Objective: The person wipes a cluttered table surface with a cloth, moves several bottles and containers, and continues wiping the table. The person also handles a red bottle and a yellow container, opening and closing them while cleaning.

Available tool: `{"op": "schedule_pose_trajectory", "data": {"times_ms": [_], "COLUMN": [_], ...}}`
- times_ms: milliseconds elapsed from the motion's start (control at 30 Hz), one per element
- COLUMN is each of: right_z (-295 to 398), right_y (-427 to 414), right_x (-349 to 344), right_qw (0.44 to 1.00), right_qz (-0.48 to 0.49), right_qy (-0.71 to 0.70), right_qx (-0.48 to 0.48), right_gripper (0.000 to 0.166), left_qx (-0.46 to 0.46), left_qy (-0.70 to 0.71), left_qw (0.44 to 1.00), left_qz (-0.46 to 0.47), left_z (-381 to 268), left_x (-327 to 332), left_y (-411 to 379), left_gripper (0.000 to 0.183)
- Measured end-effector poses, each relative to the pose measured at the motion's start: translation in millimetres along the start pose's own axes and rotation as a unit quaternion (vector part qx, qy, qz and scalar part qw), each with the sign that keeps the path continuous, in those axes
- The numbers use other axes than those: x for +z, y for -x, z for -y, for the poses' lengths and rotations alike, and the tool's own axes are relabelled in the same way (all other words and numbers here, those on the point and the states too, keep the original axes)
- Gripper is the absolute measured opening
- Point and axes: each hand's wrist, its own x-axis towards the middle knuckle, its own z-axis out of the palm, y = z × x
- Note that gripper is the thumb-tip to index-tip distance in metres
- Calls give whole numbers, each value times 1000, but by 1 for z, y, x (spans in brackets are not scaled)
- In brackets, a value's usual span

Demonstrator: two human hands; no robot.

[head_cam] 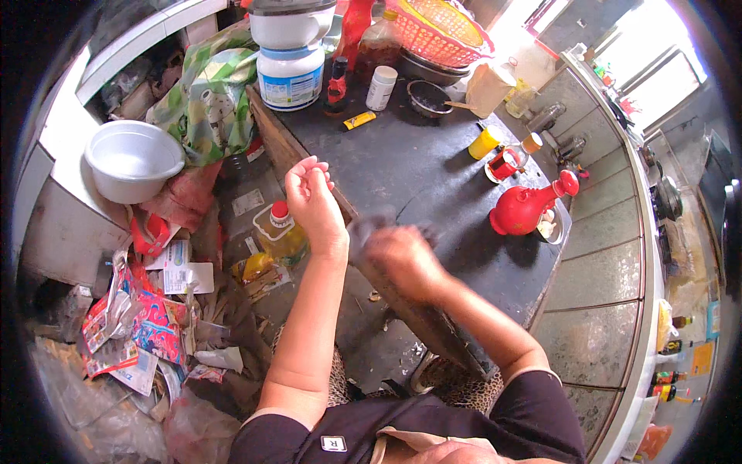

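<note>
My right hand point(408, 262) is blurred by motion over the near left edge of a dark tabletop point(400, 162). A grey-brown cloth point(374, 225) shows under and ahead of its fingers, also blurred. My left hand point(313, 203) is raised just off the table's left edge, with loosely curled fingers and nothing seen in it. Below it on the floor stands a plastic oil bottle with a red cap point(279, 223). To the right on the table are a red gourd-shaped bottle point(522, 210), a metal bowl with pale pieces point(550, 227), a red-labelled jar point(503, 165) and a yellow container point(484, 142).
Along the table's far side are a white tub point(290, 81), a white pill bottle point(381, 88), a black bowl point(430, 97) and a pink basket point(440, 35). Wrappers and bags point(156, 325) heap on the left, below a white basin point(134, 162). A tiled counter point(603, 255) runs along the right.
</note>
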Motion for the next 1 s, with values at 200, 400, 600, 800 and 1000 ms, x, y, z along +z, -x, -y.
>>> {"op": "schedule_pose_trajectory", "data": {"times_ms": [200,400,600,800,1000], "right_z": [7,-114,-40,-163,-55], "right_y": [-23,-20,-58,-94,-114], "right_x": [-32,-25,-2,-30,1], "right_qw": [992,940,995,934,998], "right_qz": [-82,-247,-34,-226,-12], "right_qy": [-87,166,-31,176,-45], "right_qx": [-35,165,-92,214,-53], "right_gripper": [31,22,26,25,28], "left_qx": [24,0,-14,-19,-11], "left_qy": [-15,-13,4,-25,-28], "left_qw": [1000,999,999,998,999], "left_qz": [7,42,35,45,27], "left_z": [-3,4,12,15,20], "left_x": [3,13,8,25,19], "left_y": [6,11,-1,0,-19], "left_gripper": [15,15,14,13,14]}}
